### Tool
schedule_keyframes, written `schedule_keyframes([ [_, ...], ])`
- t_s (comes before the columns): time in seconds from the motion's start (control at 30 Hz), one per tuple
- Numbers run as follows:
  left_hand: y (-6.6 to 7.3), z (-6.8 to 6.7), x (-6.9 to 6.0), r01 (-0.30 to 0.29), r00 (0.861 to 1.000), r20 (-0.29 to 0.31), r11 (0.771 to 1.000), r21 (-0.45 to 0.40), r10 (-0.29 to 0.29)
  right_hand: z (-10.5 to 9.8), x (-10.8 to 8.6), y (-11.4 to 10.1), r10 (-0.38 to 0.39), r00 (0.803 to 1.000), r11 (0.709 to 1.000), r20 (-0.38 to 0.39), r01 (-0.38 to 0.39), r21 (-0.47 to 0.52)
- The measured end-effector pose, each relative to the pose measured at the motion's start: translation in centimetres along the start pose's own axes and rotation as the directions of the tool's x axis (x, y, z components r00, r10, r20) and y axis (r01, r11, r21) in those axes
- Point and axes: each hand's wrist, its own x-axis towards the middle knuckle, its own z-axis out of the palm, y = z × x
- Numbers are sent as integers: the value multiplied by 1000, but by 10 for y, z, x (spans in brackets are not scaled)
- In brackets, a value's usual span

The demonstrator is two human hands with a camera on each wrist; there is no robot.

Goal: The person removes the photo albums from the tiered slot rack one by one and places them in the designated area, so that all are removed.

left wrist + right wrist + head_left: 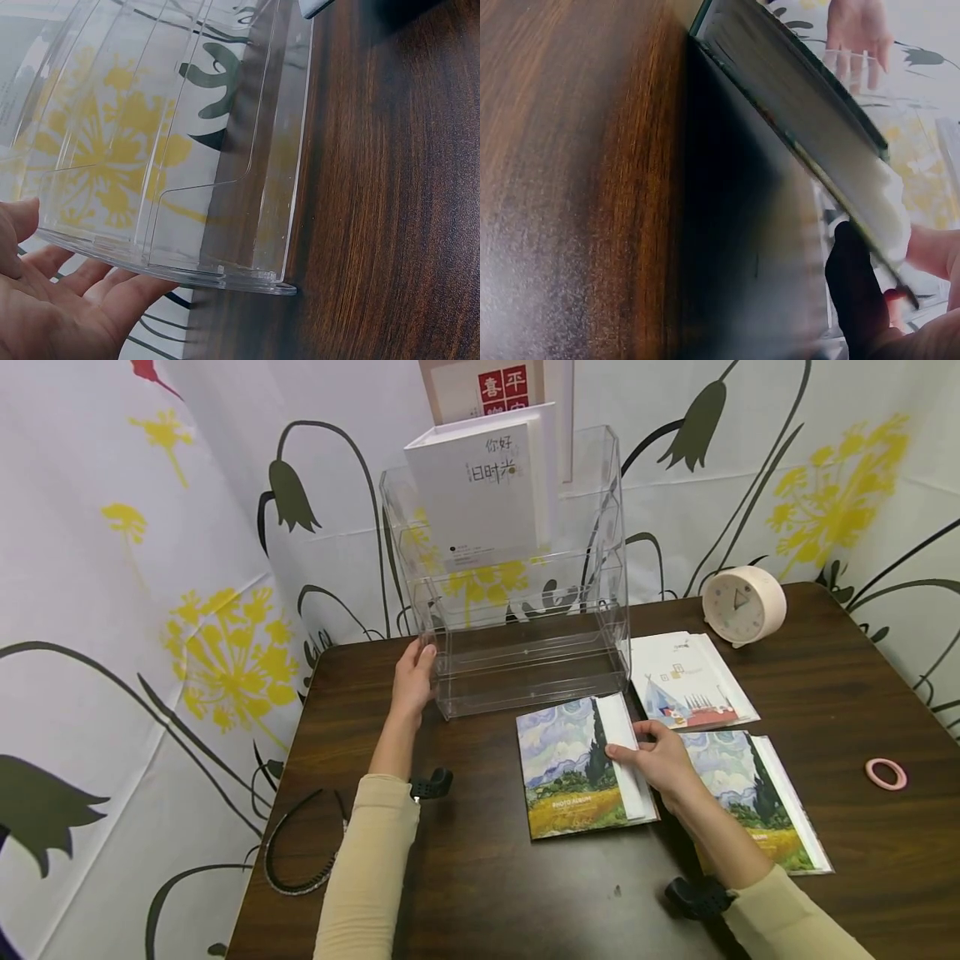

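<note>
On the dark wood-grain tabletop [480, 877], at far left, lies a thin, dark looped cord [292, 891]. Next, the left hand [412, 681], thumb apart from loosely spread fingers, rests against the side of a clear plastic rack [510, 697]. The rack is tiered, with smooth, see-through walls. High in it, leaning back, stands a thick white book [480, 502] with dark Chinese lettering; behind that rises a cream book [457, 393] with a red block of characters. In front of the rack's lower right, a photo album [573, 768] with a swirling painted landscape slants above the tabletop. The right hand [660, 760] pinches its right edge between thumb and fingers. Further right lie a white book with a tent drawing [693, 668], a matching landscape album [750, 785], a round pale clock [738, 606] and a pink ring [868, 770].
</note>
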Motion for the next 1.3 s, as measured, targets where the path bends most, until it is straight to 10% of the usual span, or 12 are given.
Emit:
schedule_keyframes([
  [0.3, 0, -1, -1, -1, 1000, 8, 1000, -5, 1, 3, 2, -5, -78, 997, 975, -31, 69, -213],
  [0.7, 2, 0, -2, -6, 1000, 3, 1000, -13, 6, 5, -2, -18, -237, 971, 705, -29, 151, -693],
  [1.3, 3, 0, -1, 3, 1000, 3, 1000, 3, -3, 19, -5, -4, -343, 939, 506, -13, 173, -845],
])
